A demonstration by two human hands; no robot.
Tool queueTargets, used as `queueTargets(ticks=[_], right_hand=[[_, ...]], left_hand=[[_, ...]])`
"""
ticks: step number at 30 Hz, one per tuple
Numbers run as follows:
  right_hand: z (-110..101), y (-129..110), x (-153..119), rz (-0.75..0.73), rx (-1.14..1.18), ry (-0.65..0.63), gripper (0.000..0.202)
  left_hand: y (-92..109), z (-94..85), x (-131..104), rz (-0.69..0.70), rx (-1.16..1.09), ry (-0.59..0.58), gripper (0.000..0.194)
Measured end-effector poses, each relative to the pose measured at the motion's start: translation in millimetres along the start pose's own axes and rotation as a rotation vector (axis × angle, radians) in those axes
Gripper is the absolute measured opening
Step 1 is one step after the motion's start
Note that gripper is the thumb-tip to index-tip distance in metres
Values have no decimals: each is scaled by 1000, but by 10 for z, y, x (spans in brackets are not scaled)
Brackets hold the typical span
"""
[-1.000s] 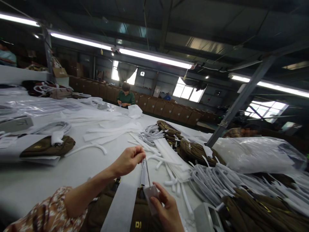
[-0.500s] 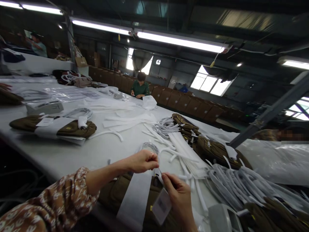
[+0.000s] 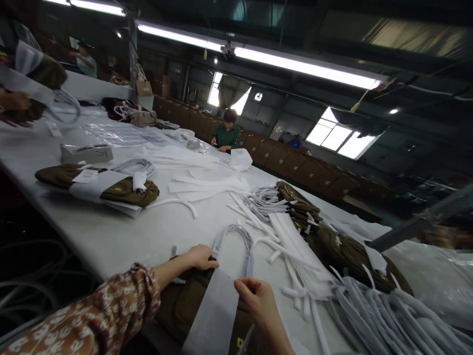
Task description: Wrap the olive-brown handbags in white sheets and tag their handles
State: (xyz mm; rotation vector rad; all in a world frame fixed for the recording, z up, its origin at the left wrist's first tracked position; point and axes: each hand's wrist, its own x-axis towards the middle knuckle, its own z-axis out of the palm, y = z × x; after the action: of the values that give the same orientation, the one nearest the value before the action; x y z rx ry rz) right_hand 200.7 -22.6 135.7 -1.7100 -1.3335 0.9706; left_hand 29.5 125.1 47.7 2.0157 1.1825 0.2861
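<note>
An olive-brown bag [image 3: 180, 306] lies at the table's near edge, with a white paper band [image 3: 214, 315] across it. Its wrapped handle [image 3: 240, 230] arches away over the white table. At the bag's upper left, my left hand [image 3: 201, 257] is closed by the base of the handle; what its fingers hold is hidden. My right hand [image 3: 258, 296] pinches beside the band's upper right edge, its thumb and forefinger together. Whatever is between those fingertips is too small to make out.
Another banded bag [image 3: 121, 190] lies at the left. White foam strips [image 3: 295, 276], wrapped handles [image 3: 391, 315] and stacked olive bags [image 3: 343, 251] cover the right side. A person in green [image 3: 226, 135] works at the far edge; another person's hand [image 3: 15, 100] is at far left.
My left hand has moved down and left to the handle base. My right hand has come away from the thin strand, and the white tag is out of sight. The handle now stands out as an arch.
</note>
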Motion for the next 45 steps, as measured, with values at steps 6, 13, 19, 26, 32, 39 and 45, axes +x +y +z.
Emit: queueTargets(ticks=[6, 13, 19, 26, 32, 39, 45], right_hand=[[356, 191, 330, -100, -295, 147, 31], [620, 349, 519, -167, -480, 197, 32], [794, 397, 632, -142, -558, 217, 31], [907, 517, 709, -151, -554, 204, 33], [848, 522, 742, -191, -408, 222, 32], [852, 438, 874, -344, -256, 102, 35], [853, 481, 883, -370, -206, 64, 36]], left_hand=[[-145, 174, 314, -72, -128, -41, 40], [-255, 151, 408, -39, -344, -94, 42], [-332, 71, 388, 68, -503, -223, 27], [-487, -68, 351, 132, -497, -358, 20], [-517, -189, 280, 113, -400, -152, 11], [-371, -251, 70, 153, -573, -43, 19], [-316, -53, 84, 148, -703, -57, 26]])
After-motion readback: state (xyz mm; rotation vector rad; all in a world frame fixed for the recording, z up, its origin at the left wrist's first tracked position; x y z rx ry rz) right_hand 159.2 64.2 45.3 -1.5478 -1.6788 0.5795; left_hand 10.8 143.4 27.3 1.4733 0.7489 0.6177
